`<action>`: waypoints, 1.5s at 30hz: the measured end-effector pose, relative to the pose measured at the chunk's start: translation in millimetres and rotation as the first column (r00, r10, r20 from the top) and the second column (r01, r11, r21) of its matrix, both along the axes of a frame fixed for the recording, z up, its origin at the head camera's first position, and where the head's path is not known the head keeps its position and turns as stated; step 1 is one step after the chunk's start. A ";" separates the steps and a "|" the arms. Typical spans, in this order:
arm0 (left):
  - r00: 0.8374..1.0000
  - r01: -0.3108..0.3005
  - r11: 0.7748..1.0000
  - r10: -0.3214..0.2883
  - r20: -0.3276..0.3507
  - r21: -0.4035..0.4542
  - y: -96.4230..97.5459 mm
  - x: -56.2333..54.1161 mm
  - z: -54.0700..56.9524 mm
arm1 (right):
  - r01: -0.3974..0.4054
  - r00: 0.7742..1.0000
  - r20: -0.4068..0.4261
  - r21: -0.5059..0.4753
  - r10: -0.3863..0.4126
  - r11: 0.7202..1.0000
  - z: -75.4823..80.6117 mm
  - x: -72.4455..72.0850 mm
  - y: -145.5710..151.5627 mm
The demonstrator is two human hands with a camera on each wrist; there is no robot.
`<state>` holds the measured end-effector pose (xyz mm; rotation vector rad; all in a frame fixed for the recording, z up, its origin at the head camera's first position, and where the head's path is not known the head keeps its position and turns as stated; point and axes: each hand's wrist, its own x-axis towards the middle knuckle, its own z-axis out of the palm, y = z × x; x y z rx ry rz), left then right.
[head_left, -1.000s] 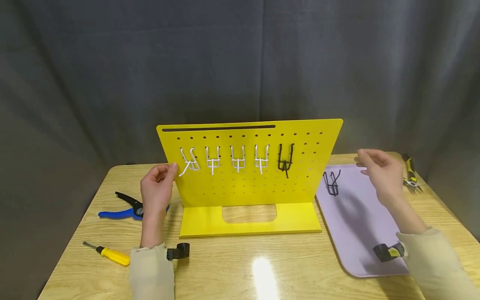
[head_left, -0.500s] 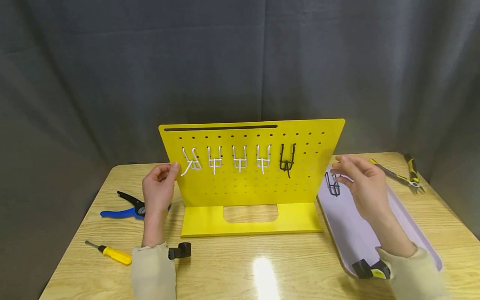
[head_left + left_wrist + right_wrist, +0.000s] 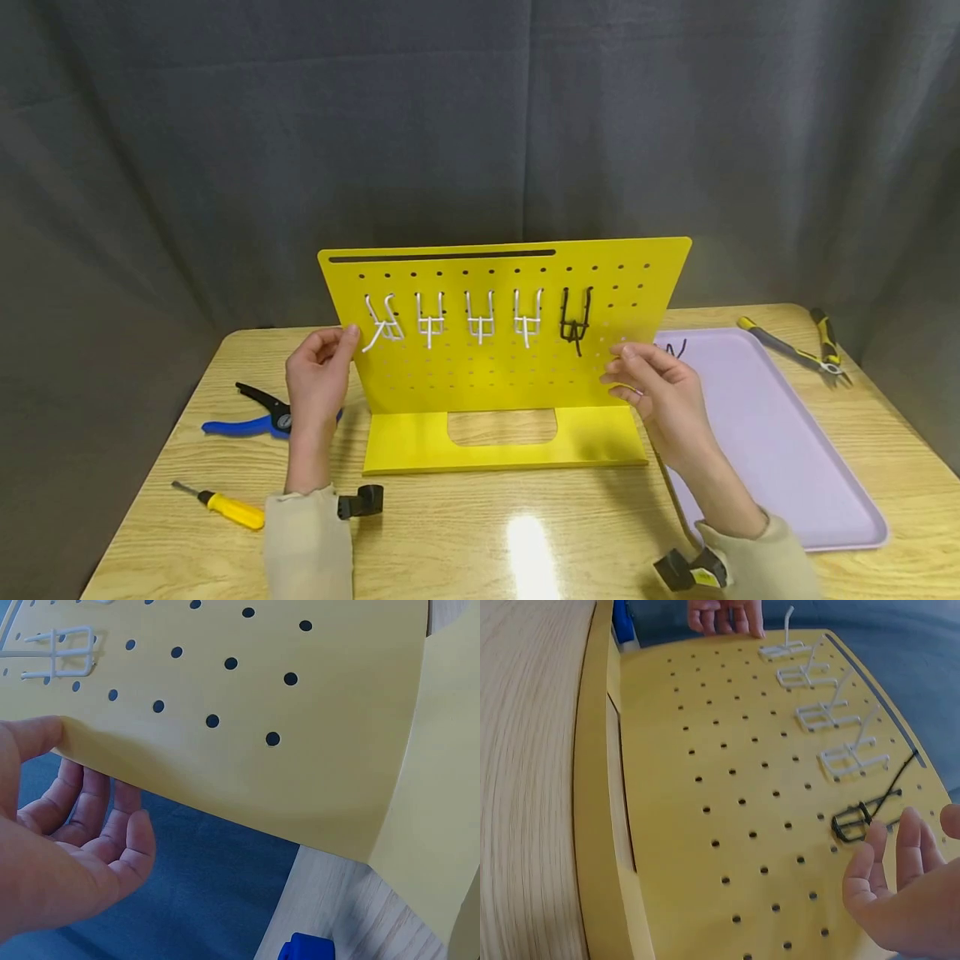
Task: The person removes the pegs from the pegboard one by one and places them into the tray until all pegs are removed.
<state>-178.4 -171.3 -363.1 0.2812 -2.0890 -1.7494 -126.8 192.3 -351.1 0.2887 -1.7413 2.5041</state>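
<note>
While left grip (image 3: 318, 379) pinches pegboard (image 3: 510, 398), right grip (image 3: 663, 398), fingers apart, partly hides black hook (image 3: 682, 349) on tray (image 3: 780, 450); pliers (image 3: 828, 367) alongside.

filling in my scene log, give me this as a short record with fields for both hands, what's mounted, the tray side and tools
left hand: pinches the left edge of the yellow pegboard
right hand: before the pegboard's right part, holding nothing visible
mounted: four white hooks, leftmost slanted; one black hook to their right
right side: lilac tray, with another black hook partly hidden
tools left: blue-and-black tool, yellow screwdriver
tools right: yellow-and-black pliers
</note>
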 end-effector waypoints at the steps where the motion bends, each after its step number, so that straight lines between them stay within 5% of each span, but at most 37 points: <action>1: 1.000 0.002 1.000 -0.002 -0.001 0.002 0.0 0.1 0.0 | -0.008 1.000 0.000 0.009 0.008 1.000 0.1 -0.2 -2.6; 19: 1.000 0.008 1.000 -0.008 -0.016 0.012 -0.1 -0.6 -0.9 | -0.090 0.993 -0.063 0.109 0.097 0.990 6.4 -8.0 -31.0; 35: 1.000 0.009 1.000 -0.009 0.001 0.014 -1.4 0.8 -1.1 | -0.071 0.993 -0.085 0.119 0.082 0.990 6.6 -13.3 -34.3; 45: 1.000 0.015 1.000 -0.015 -0.026 0.006 0.2 -0.1 0.1 | -0.010 0.994 -0.099 0.238 0.035 0.971 4.6 -13.5 -31.2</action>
